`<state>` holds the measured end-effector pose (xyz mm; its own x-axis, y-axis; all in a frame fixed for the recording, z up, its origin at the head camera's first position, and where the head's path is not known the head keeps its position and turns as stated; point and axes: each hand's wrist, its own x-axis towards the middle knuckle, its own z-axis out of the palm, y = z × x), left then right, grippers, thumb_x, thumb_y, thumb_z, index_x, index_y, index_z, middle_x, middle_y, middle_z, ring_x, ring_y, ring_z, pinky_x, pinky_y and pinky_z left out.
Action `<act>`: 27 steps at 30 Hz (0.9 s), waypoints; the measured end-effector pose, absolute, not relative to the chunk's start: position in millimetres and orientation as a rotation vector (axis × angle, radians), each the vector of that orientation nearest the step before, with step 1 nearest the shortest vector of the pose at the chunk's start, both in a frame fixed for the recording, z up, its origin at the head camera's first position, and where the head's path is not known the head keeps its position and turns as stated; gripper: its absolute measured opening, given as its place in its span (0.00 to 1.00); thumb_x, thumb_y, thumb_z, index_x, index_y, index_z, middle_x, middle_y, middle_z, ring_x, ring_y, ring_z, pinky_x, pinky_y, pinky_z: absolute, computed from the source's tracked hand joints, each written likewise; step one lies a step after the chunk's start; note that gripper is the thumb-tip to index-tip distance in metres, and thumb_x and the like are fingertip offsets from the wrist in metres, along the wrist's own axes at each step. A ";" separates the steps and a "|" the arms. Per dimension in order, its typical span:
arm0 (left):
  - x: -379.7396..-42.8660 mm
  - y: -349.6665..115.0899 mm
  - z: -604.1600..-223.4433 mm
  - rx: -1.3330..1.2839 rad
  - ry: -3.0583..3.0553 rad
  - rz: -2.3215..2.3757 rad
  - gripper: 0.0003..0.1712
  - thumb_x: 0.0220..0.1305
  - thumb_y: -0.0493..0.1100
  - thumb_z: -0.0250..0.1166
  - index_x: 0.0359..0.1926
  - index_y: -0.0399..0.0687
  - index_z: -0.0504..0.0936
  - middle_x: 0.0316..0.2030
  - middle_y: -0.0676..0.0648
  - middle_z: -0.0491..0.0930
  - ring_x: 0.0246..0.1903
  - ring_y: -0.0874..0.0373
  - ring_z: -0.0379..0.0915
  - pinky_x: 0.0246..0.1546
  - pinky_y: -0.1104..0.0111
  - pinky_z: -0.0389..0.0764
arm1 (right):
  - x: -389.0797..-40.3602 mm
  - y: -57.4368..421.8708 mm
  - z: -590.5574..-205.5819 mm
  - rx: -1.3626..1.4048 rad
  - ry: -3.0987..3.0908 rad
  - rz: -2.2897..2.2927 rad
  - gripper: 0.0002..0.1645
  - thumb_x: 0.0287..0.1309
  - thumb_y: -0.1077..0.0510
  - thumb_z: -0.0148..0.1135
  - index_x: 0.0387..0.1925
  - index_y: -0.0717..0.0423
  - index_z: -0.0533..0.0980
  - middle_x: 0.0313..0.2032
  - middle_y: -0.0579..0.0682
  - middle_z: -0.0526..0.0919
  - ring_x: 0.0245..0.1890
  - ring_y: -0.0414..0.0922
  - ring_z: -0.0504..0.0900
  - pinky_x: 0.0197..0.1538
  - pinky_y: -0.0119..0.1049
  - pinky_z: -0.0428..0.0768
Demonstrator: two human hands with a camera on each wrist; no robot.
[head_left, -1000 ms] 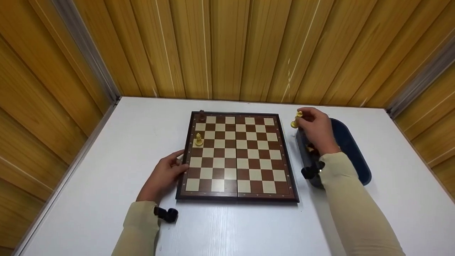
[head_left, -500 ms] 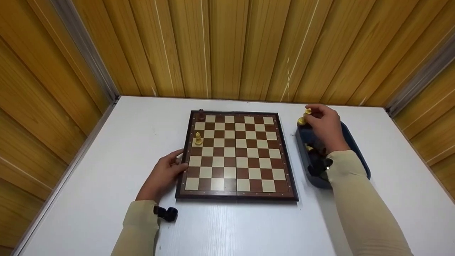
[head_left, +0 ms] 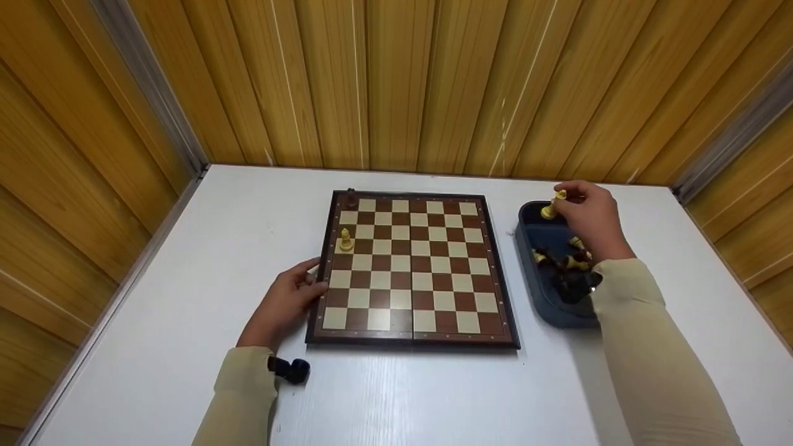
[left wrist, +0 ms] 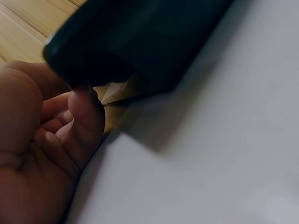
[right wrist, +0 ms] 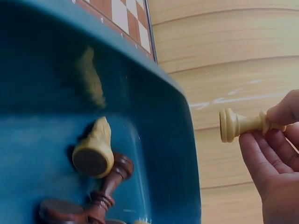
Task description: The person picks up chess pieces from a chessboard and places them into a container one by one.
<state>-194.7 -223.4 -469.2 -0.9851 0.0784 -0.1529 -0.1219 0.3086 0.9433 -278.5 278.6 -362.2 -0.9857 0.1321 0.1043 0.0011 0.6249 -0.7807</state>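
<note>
In the head view, my left hand (head_left: 285,303) grips the left edge of a brown-and-cream chessboard (head_left: 403,266), thumb on top; in the left wrist view the hand (left wrist: 46,130) pinches the board's dark side (left wrist: 126,37). My right hand (head_left: 591,217) pinches a pale chess piece (head_left: 549,212) above the far end of a blue tub (head_left: 557,317). The right wrist view shows the round base of this pale piece (right wrist: 229,125); fingers hide its top. A pale bishop (head_left: 346,240) and a dark chess piece (head_left: 351,199) stand on the board's left column.
Several pale and dark chess pieces lie jumbled in the tub, among them a pale piece (right wrist: 96,151) and a dark piece (right wrist: 105,193). The white table (head_left: 384,396) ends at a yellow wood-panel wall (head_left: 396,87) behind the board.
My right hand has moved right with the pale piece, from beside the tub to over its far end, uncovering more pieces inside. The left hand stays at the board's edge.
</note>
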 end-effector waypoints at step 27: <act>-195.7 -223.1 -468.3 -0.040 2.404 1.751 0.32 0.65 0.43 0.64 0.69 0.54 0.67 0.38 0.44 0.75 0.31 0.56 0.73 0.31 0.67 0.77 | -273.7 316.3 -370.8 -0.239 -2.819 1.166 0.27 0.62 0.48 0.58 0.59 0.57 0.73 0.51 0.56 0.75 0.46 0.47 0.73 0.45 0.33 0.72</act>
